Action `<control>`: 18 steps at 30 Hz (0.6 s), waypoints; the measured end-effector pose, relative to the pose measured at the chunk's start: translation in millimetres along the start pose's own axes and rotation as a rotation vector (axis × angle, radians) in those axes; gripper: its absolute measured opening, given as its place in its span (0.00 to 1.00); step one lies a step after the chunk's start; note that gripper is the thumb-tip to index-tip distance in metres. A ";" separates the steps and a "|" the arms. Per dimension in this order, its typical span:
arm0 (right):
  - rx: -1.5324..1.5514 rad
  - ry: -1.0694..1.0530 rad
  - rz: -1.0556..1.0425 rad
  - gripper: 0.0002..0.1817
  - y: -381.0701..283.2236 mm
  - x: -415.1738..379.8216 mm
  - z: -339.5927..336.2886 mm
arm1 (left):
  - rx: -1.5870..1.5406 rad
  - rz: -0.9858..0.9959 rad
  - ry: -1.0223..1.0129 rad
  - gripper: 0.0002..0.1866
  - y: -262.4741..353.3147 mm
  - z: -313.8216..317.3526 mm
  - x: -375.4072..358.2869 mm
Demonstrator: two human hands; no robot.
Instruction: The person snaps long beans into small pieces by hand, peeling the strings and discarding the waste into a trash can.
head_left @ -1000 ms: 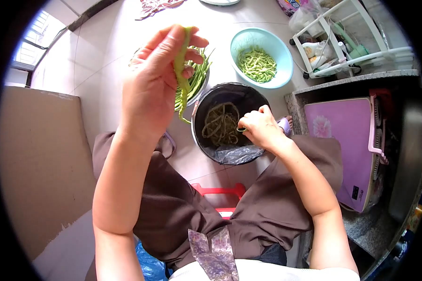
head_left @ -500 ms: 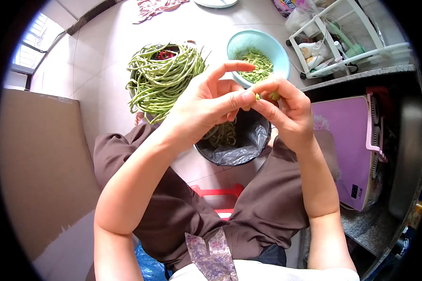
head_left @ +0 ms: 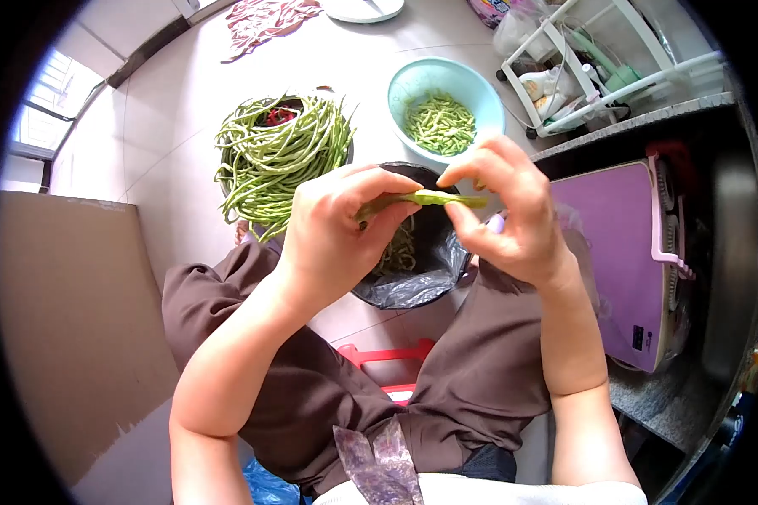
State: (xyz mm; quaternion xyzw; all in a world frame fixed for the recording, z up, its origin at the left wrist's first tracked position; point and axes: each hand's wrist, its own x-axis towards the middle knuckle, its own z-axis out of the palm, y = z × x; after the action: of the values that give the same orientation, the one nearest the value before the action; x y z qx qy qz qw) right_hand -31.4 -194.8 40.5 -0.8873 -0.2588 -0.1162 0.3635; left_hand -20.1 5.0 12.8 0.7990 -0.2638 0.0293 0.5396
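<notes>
My left hand pinches a short green length of long bean between thumb and fingers. The bean's tip sticks out to the right over the black-lined bin. Around that tip, the thumb and forefinger of my right hand are spread apart, the thumb right at the bean's underside. Beyond my left hand lies a big heap of long beans, with something red in its middle. A light blue basin holds many cut bean pieces. Stringy green scraps lie in the bin, partly hidden by my left hand.
To the right, a purple panel stands under a stone-edged counter. A white rack with bottles is at the back right. Brown cardboard stands at the left. A red stool shows between my legs.
My hands have come slightly nearer and moved apart. The bean, mostly hidden before, now shows stretched out from my left hand, and my right finger and thumb have opened.
</notes>
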 end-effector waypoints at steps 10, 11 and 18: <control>-0.329 0.202 -0.246 0.09 -0.2 -1.6 26.4 | 0.023 0.050 0.072 0.08 5.1 15.2 -1.3; -0.298 0.228 -0.191 0.08 -4.4 -1.5 26.9 | 0.013 0.059 0.098 0.08 5.3 15.8 -0.8; 0.537 0.363 0.362 0.03 -10.6 -2.4 39.3 | -0.050 -0.028 0.217 0.08 12.3 19.4 -1.5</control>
State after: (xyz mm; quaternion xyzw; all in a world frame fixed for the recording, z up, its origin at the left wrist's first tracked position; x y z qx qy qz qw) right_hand -38.5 -161.6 17.9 -0.7568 -0.0501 -0.1335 0.6379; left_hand -31.6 -14.9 14.7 0.7810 -0.1932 0.1017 0.5851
